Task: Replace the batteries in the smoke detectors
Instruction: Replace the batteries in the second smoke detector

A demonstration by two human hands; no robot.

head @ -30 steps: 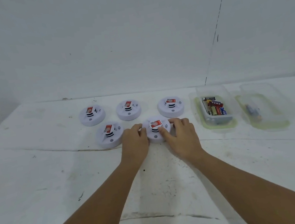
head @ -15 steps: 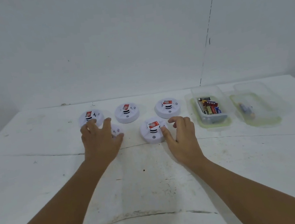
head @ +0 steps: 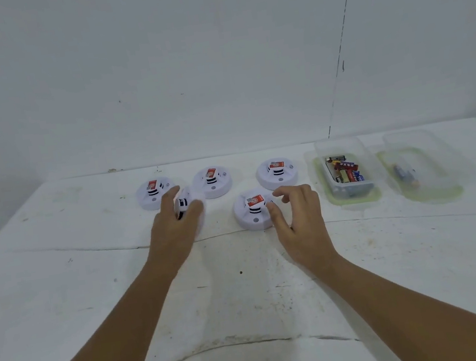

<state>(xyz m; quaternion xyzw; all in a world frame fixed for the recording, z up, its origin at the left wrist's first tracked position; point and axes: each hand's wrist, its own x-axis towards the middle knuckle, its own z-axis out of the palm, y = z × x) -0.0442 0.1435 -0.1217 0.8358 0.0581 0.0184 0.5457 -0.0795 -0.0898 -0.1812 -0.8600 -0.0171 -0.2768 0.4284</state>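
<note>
Five white round smoke detectors with red-labelled batteries on top lie on the white table (head: 63, 296). Three form a back row: left (head: 151, 199), middle (head: 212, 184), right (head: 277, 174). My left hand (head: 172, 232) grips the front-left smoke detector (head: 184, 206) between fingers and thumb; it looks tilted and blurred, and the hand hides most of it. The front-right smoke detector (head: 252, 212) lies flat. My right hand (head: 297, 221) is at its right side with fingers loosely curled above the rim and the thumb against its edge.
A clear plastic box (head: 327, 181) holding several batteries stands right of the detectors on a green-edged lid. Further right, a second clear box (head: 430, 165) holds one or two batteries. A white wall runs along the table's far edge.
My left hand left the front-right detector, moved left and took hold of the front-left one, tilting it. My right hand eased its hold on the front-right detector.
</note>
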